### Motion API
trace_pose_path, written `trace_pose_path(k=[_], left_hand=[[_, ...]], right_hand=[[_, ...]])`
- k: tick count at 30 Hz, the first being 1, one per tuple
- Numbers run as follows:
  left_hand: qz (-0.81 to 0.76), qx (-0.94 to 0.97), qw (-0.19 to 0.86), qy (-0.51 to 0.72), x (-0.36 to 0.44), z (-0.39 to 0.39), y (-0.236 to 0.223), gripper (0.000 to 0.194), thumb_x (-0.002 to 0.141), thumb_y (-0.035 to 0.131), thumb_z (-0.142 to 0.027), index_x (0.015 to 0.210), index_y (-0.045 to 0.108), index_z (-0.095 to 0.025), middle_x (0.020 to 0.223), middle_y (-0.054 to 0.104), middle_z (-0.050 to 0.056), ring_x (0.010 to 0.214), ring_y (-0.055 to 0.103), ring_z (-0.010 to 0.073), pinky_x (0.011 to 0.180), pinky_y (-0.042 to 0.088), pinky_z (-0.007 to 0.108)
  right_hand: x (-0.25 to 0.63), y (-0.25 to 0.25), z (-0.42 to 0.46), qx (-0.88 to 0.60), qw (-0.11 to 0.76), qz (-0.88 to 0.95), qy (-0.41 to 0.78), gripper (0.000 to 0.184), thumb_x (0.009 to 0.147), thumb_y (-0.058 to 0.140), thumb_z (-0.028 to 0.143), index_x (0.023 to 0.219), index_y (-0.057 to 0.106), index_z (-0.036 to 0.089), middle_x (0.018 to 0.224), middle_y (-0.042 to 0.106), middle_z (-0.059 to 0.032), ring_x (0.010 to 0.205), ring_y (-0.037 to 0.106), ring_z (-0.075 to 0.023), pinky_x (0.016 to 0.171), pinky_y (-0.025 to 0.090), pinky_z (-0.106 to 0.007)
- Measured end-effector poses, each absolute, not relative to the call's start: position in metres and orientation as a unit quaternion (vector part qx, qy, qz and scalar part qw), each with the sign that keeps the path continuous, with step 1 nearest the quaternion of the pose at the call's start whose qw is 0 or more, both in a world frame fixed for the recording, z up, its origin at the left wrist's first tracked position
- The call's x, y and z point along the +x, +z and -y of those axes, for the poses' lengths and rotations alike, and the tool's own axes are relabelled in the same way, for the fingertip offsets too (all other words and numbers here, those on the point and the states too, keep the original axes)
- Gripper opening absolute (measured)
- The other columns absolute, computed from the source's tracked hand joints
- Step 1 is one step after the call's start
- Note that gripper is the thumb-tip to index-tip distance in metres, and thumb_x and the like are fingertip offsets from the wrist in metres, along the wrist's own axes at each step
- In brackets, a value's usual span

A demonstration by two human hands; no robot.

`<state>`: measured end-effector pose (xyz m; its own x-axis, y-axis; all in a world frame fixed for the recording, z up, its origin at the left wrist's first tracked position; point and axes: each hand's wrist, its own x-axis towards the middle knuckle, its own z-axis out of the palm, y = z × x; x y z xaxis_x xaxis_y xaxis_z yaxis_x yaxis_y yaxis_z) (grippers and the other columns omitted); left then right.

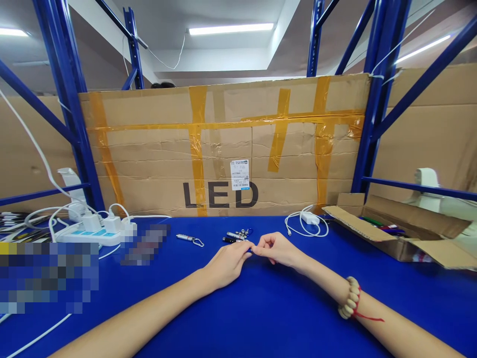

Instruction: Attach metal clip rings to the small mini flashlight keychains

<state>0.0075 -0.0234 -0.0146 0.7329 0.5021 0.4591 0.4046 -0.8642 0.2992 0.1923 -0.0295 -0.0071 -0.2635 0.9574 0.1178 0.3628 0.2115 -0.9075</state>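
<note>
My left hand (229,261) and my right hand (278,248) meet at the fingertips, just above the blue table (238,318). Both have thumb and forefinger pinched together; whatever lies between them is too small or hidden to make out. Right behind the left fingers lie a short black cylinder (228,239) and a silver tube (234,234), partly covered by that hand. Several small shiny round pieces (244,231) are beside the tube. To the left rests a slim silver keychain light (185,237) with a carabiner clip (198,242).
A white power strip (91,236) with plugs and cables stands at the left. White charger cable (307,223) lies coiled at the back right, beside an open cardboard box (395,243) holding pens. A large cardboard panel (160,169) and blue rack posts (376,99) bound the table.
</note>
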Motion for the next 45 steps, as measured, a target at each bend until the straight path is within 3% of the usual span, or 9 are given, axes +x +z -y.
trace_pose_path(k=[27, 32, 37, 40, 45], left_hand=[[-0.236, 0.927, 0.079, 0.279, 0.008, 0.023, -0.016, 0.019, 0.09, 0.035, -0.012, 0.103, 0.048, -0.018, 0.1, 0.056, 0.003, 0.09, 0.053, 0.0162, 0.079, 0.041, 0.025], [-0.265, 0.912, 0.095, 0.297, 0.008, 0.022, -0.018, 0.02, 0.091, 0.035, -0.015, 0.105, 0.048, -0.019, 0.101, 0.056, 0.003, 0.09, 0.053, 0.0171, 0.08, 0.042, 0.026], [-0.291, 0.905, 0.127, 0.282, 0.009, 0.022, -0.016, 0.02, 0.093, 0.033, -0.018, 0.106, 0.048, -0.017, 0.099, 0.056, 0.005, 0.088, 0.054, 0.0183, 0.077, 0.042, 0.027], [-0.303, 0.903, 0.137, 0.272, 0.009, 0.021, -0.016, 0.019, 0.092, 0.034, -0.02, 0.104, 0.049, -0.017, 0.093, 0.056, 0.005, 0.083, 0.054, 0.0185, 0.073, 0.041, 0.027], [-0.285, 0.908, 0.173, 0.253, 0.009, 0.017, -0.019, 0.019, 0.092, 0.033, -0.02, 0.101, 0.05, -0.015, 0.078, 0.054, 0.002, 0.069, 0.05, 0.0152, 0.063, 0.037, 0.024]], right_hand=[[0.192, -0.006, 0.029, -0.49, 0.364, 0.682, 0.402, 0.039, 0.053, 0.071, 0.043, 0.058, 0.05, 0.01, 0.041, 0.041, 0.0049, 0.034, 0.035, -0.0033, 0.037, 0.02, -0.017], [0.188, -0.006, 0.033, -0.484, 0.422, 0.694, 0.325, 0.036, 0.058, 0.069, 0.042, 0.07, 0.058, 0.009, 0.043, 0.041, 0.0048, 0.036, 0.037, -0.004, 0.039, 0.026, -0.017], [0.19, -0.005, 0.033, -0.421, 0.466, 0.747, 0.216, 0.028, 0.065, 0.066, 0.038, 0.079, 0.066, 0.013, 0.073, 0.052, -0.0022, 0.044, 0.04, -0.0028, 0.042, 0.032, -0.018], [0.195, -0.006, 0.03, -0.383, 0.451, 0.795, 0.137, 0.016, 0.07, 0.064, 0.032, 0.076, 0.068, 0.017, 0.079, 0.053, -0.0031, 0.049, 0.04, -0.0032, 0.048, 0.035, -0.019], [0.203, -0.003, 0.028, -0.327, 0.388, 0.858, 0.081, 0.012, 0.073, 0.063, 0.029, 0.077, 0.069, 0.02, 0.082, 0.055, -0.003, 0.061, 0.048, -0.006, 0.054, 0.038, -0.018]])
